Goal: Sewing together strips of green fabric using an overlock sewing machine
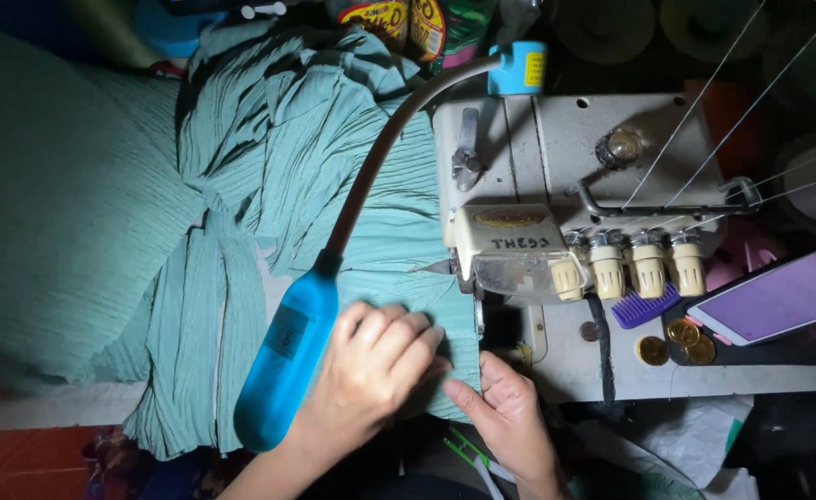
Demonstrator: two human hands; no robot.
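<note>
At the machine's (556, 231) six o'clock, your left hand (371, 370) presses flat on the green fabric (269, 167); your right hand (510, 417) pinches its edge (presser foot at twelve o'clock).

Phone (783, 298): right of machine, lilac screen lit. Oval label (510, 218): yellow-red, on machine front. Snack packets (408, 23): top centre, yellow, red, green. Yellow label (535, 68): on blue clamp.

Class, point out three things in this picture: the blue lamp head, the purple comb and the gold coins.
blue lamp head (283, 366), head view, middle of its casing.
purple comb (642, 308), head view, its toothed edge.
gold coins (684, 331), head view, face of the upper coin.
</note>
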